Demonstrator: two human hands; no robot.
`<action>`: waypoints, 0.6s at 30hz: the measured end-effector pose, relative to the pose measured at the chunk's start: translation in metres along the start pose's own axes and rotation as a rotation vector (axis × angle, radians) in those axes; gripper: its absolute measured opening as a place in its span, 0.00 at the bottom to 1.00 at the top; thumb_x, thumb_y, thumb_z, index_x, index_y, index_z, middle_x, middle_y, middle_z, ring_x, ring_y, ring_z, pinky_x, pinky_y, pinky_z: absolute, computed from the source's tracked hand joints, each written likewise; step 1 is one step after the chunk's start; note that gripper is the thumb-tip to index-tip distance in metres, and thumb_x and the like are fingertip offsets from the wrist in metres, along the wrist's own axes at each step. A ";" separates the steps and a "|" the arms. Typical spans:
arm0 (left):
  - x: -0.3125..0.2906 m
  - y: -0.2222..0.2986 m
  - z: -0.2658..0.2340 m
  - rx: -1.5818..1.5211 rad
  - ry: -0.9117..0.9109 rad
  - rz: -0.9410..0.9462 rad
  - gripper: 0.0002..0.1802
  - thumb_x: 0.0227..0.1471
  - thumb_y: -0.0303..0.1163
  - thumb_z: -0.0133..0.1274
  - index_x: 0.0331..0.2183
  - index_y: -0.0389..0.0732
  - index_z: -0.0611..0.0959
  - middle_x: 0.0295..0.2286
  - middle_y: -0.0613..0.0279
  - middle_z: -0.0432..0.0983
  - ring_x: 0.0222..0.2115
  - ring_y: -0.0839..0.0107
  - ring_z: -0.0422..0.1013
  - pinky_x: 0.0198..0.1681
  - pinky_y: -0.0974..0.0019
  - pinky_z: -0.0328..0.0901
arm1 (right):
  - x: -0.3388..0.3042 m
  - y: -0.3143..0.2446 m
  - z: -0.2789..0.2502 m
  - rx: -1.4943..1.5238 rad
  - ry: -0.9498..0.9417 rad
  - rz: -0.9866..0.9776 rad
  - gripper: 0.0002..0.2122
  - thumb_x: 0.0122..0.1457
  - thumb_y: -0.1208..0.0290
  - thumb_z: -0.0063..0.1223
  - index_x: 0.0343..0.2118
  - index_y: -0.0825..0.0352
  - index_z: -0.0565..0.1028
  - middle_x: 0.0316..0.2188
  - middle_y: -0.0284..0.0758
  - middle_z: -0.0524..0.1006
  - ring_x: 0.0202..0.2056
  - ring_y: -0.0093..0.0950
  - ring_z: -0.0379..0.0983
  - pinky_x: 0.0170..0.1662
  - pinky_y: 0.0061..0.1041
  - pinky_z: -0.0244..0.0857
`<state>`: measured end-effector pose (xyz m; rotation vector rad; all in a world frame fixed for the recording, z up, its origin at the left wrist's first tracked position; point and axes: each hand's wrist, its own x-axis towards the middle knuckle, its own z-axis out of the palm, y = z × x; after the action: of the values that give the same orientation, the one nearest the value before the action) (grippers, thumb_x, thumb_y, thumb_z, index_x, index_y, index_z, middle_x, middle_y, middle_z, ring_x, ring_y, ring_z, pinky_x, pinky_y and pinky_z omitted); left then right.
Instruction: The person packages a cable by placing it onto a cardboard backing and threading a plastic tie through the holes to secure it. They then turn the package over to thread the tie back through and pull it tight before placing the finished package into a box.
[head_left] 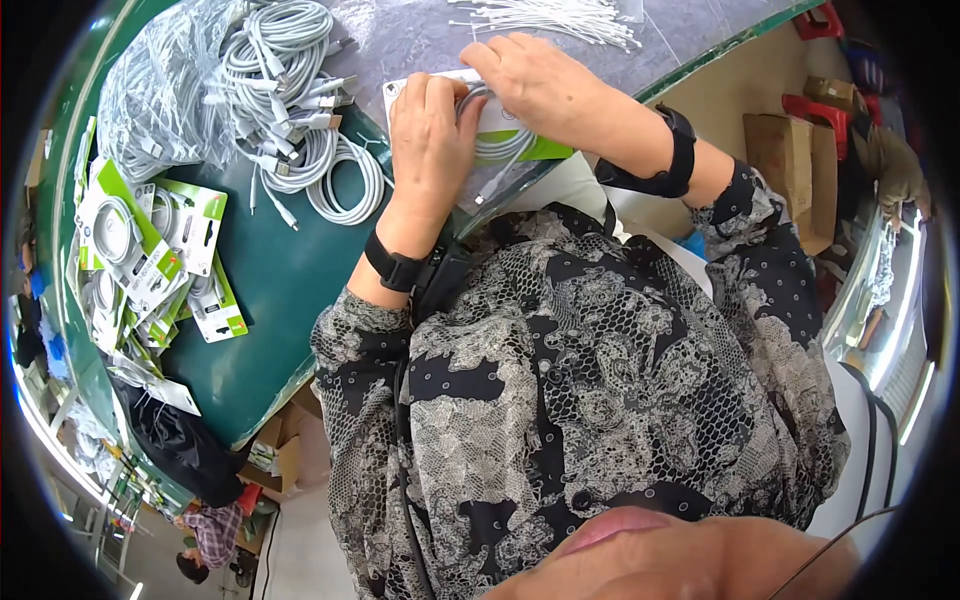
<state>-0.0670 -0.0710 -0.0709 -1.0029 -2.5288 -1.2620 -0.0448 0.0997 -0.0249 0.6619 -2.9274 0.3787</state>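
Both hands work over a white and green packaging card (550, 150) near the table's edge. A coiled grey-white charging cable (503, 148) lies on the card, one plug end (488, 188) hanging off toward me. My left hand (432, 135) is closed around the coil's left side, with thumb and fingers bent over it. From the right, my right hand (535, 85) grips the coil's upper part with curled fingers. The exact contact of its fingertips is partly hidden.
Left of my hands lies a heap of coiled cables (285, 100) beside a clear plastic bag of cables (165, 90). Carded cables (150, 250) are piled on the green table (290, 290) at left. White ties (550, 18) lie at the far side. Cardboard boxes (785, 165) stand at right.
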 end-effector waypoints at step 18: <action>0.002 0.001 -0.003 0.072 0.036 0.056 0.13 0.40 0.24 0.59 0.34 0.38 0.77 0.37 0.55 0.69 0.36 0.55 0.67 0.39 0.58 0.63 | -0.016 -0.002 0.007 0.405 0.155 0.148 0.08 0.49 0.80 0.51 0.34 0.68 0.71 0.25 0.39 0.72 0.29 0.37 0.71 0.35 0.32 0.65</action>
<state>-0.0684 -0.0725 -0.0679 -1.0184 -2.4826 -1.1549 -0.0303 0.1029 -0.0342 0.4313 -2.7776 1.0076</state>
